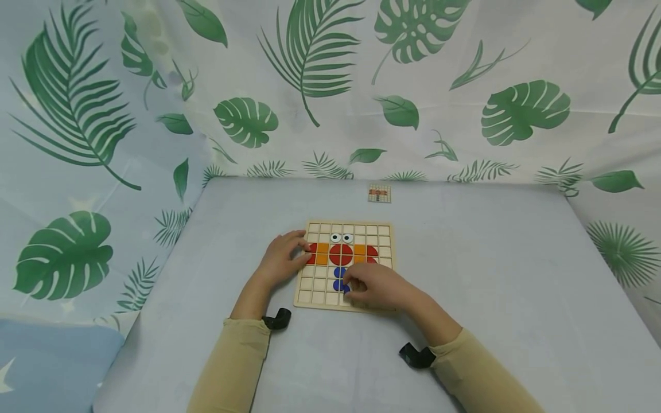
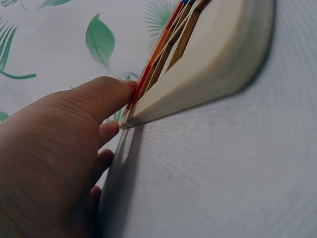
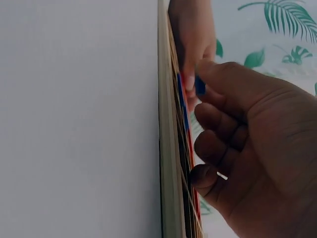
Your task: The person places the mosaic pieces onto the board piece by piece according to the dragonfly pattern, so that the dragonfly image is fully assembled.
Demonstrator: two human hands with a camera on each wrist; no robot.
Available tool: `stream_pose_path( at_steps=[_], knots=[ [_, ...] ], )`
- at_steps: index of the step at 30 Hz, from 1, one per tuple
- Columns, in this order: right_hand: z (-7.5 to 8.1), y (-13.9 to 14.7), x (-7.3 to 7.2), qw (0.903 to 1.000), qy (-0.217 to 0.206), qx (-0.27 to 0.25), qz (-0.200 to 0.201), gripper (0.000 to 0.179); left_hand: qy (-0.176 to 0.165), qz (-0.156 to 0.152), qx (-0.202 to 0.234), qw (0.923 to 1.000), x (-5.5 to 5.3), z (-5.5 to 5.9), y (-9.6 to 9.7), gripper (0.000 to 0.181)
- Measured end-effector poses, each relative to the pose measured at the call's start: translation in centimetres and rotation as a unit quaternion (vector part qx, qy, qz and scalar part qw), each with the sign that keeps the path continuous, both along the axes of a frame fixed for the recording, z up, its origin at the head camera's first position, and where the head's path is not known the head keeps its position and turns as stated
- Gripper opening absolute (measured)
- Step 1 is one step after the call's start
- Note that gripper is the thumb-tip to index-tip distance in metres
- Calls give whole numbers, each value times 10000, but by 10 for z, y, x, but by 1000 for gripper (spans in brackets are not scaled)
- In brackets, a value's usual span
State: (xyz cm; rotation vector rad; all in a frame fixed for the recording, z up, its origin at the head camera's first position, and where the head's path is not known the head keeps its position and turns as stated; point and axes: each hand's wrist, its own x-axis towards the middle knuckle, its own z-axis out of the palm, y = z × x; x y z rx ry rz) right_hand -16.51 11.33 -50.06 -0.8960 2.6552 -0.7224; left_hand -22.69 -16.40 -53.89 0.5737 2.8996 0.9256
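Observation:
A square wooden grid board (image 1: 318, 285) lies on the table, with red, orange and blue tiles and two round eye pieces (image 1: 342, 237) in its cells. My left hand (image 1: 281, 255) rests at the board's left edge. Its thumb touches a red tile (image 2: 143, 82) there, while the other fingers lie beside the edge. Over the lower right of the board, my right hand (image 1: 379, 284) pinches a small blue tile (image 3: 200, 85) between thumb and index finger. Its other fingers are curled in. Close by, blue tiles (image 1: 339, 272) run down below a red circle (image 1: 341, 254). The right hand covers the board's lower right cells.
A small pattern card (image 1: 379, 194) lies behind the board, near the back of the grey-white table (image 1: 480, 275). Cloth with green leaf prints (image 1: 439, 115) hangs along the back and sides. Black wrist cameras (image 1: 417, 355) sit low by each sleeve.

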Motion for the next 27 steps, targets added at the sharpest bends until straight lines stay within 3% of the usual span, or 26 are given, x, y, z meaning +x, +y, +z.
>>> stream_pose_path(
  at_steps=[13, 27],
  knots=[
    [-12, -8, 5, 9983, 452, 345, 128, 26, -71, -10, -1, 10000, 1, 2, 0, 12],
    [-9, -9, 6, 9982, 417, 411, 94, 25, -48, 24, 30, 10000, 2, 4, 1, 12]
  ],
)
